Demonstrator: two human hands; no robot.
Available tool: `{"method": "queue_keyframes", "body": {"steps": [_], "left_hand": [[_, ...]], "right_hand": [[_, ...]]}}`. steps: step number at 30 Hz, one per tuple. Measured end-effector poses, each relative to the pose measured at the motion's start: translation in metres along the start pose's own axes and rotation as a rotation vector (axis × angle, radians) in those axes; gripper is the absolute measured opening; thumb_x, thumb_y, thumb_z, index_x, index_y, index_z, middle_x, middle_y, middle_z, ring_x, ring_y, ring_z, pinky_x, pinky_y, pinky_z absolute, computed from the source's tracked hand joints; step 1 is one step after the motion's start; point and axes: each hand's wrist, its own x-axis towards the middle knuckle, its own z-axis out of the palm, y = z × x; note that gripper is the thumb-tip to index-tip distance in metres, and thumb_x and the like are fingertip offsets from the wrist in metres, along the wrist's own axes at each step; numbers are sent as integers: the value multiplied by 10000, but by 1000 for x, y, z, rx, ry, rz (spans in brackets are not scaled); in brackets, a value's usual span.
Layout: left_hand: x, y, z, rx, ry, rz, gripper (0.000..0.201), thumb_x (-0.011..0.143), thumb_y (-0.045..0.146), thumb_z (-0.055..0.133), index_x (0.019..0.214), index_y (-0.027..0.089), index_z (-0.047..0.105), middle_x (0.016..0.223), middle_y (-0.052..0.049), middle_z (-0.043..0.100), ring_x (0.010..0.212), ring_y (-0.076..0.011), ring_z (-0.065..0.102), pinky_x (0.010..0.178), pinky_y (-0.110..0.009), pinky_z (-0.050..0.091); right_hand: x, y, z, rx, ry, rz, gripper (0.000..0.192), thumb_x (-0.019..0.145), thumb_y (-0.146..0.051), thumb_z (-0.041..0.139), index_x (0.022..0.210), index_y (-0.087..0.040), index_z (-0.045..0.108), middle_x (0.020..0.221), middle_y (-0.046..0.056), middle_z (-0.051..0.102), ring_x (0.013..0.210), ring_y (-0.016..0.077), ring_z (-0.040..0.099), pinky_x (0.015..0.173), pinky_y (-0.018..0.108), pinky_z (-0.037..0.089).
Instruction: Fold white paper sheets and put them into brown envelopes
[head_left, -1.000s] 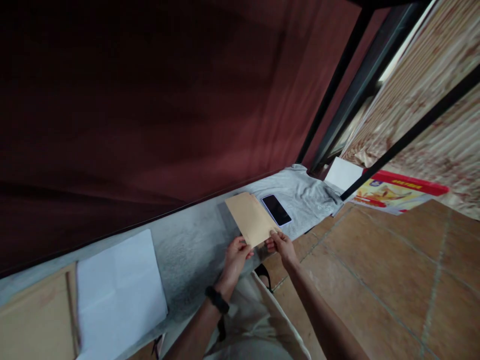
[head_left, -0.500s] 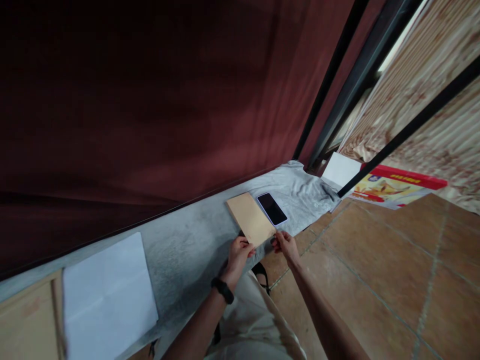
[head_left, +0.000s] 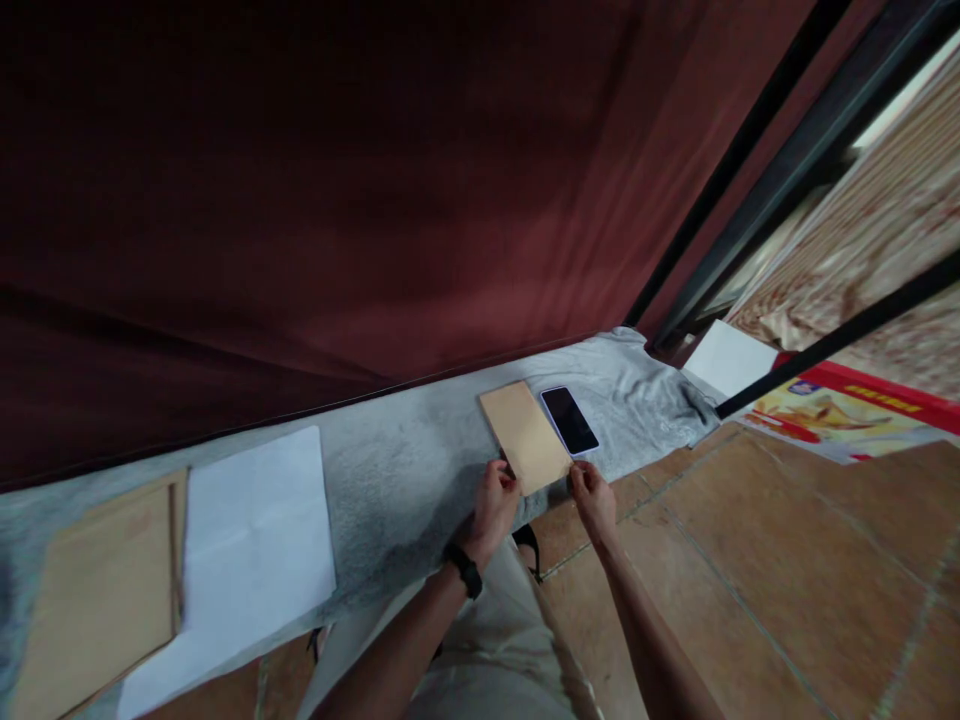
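Observation:
A small rectangle of brown kraft paper (head_left: 525,435), perhaps folded, is held at its near edge by both hands, above the grey cloth. My left hand (head_left: 496,498) pinches its near left corner; a black band circles that wrist. Closed on the near right corner is my right hand (head_left: 594,500). Just right of the paper a phone (head_left: 570,420) with a dark screen and pale rim lies on the cloth.
A long narrow surface under grey cloth (head_left: 397,450) runs along a dark red curtain (head_left: 337,200). White sheets (head_left: 255,530) and larger brown paper pieces (head_left: 112,590) lie at left. Black poles, a red-and-yellow printed box (head_left: 840,410) and tiled floor (head_left: 787,520) are at right.
The view has turned a little left, so more of the brown paper pieces at left shows. Both hands still hold the kraft paper by its near corners.

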Motion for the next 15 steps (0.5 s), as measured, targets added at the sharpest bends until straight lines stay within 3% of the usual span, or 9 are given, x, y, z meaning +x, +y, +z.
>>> {"method": "queue_keyframes", "body": {"steps": [4, 9, 13, 15], "left_hand": [[7, 5, 3, 59, 78, 112, 300, 752, 113, 701, 1017, 244, 651, 893, -34, 668, 876, -193, 647, 833, -311, 505], [9, 3, 6, 18, 58, 140, 250, 727, 63, 651, 928, 207, 679, 885, -48, 653, 885, -202, 634, 862, -317, 492], [17, 2, 1, 31, 101, 106, 204, 723, 96, 686, 895, 206, 687, 869, -43, 639, 794, -186, 610, 817, -312, 490], [28, 5, -1, 47, 126, 72, 185, 719, 103, 698, 871, 206, 687, 874, -50, 646, 787, -190, 605, 807, -318, 491]], "right_hand": [[2, 5, 1, -28, -6, -28, 469, 889, -525, 448, 1116, -227, 729, 815, 68, 761, 775, 263, 719, 676, 310, 502], [0, 5, -5, -71, -22, -58, 465, 918, -513, 431, 1135, -225, 724, 820, 71, 758, 745, 257, 705, 656, 310, 484], [16, -15, -14, -89, 67, -156, 479, 935, -497, 435, 1139, -183, 733, 1011, 145, 767, 871, 276, 697, 728, 345, 491], [36, -33, -14, 36, 14, -202, 487, 932, -492, 445, 1132, -151, 730, 977, 139, 767, 828, 251, 689, 721, 337, 503]]}}
